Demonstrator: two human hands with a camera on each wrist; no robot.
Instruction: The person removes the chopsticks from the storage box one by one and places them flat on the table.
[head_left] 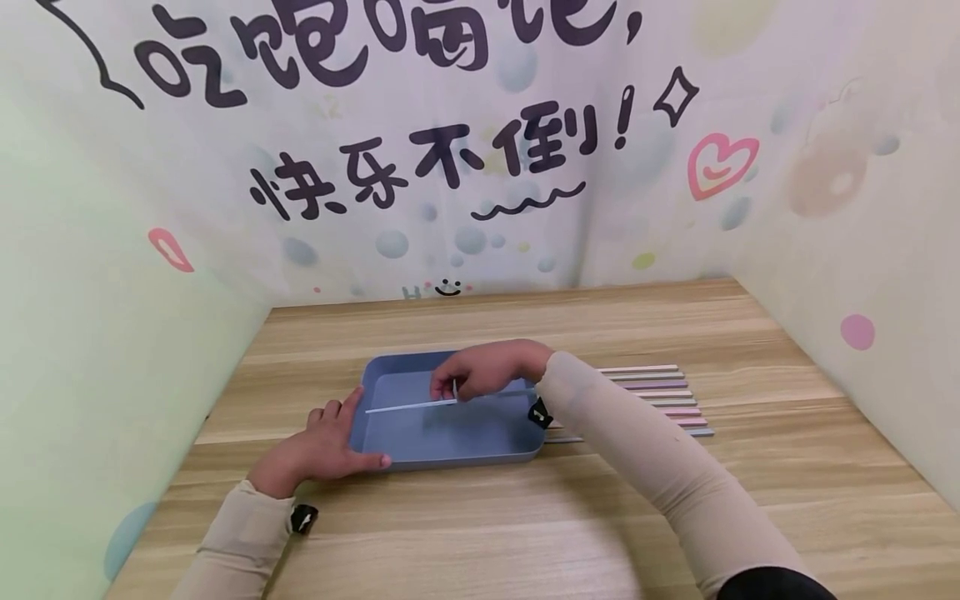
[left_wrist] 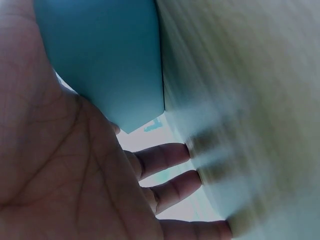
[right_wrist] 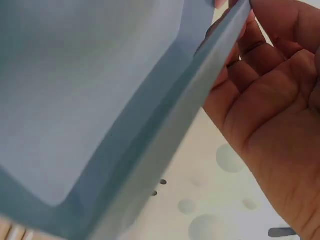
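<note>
A shallow blue rectangular tray (head_left: pixel 480 446) sits on the wooden table, its outer side (left_wrist: pixel 105 60) filling the top of the left wrist view. My left hand (head_left: pixel 322 446) is at the tray's left end, thumb along the front wall and fingers spread by the left wall. Above the tray floor, my right hand (head_left: pixel 480 371) pinches a thin pale chopstick (head_left: pixel 405 407), whose left end points toward the left wall. In the right wrist view, the right hand (right_wrist: pixel 275 100) shows its palm beside the tray (right_wrist: pixel 100 115); its fingertips are partly hidden.
Several pastel chopsticks (head_left: pixel 675 398) lie side by side on the table (head_left: pixel 480 533) right of the tray, partly covered by the right forearm. A printed cloth backdrop (head_left: pixel 420 242) rises behind the table, with pale walls on both sides.
</note>
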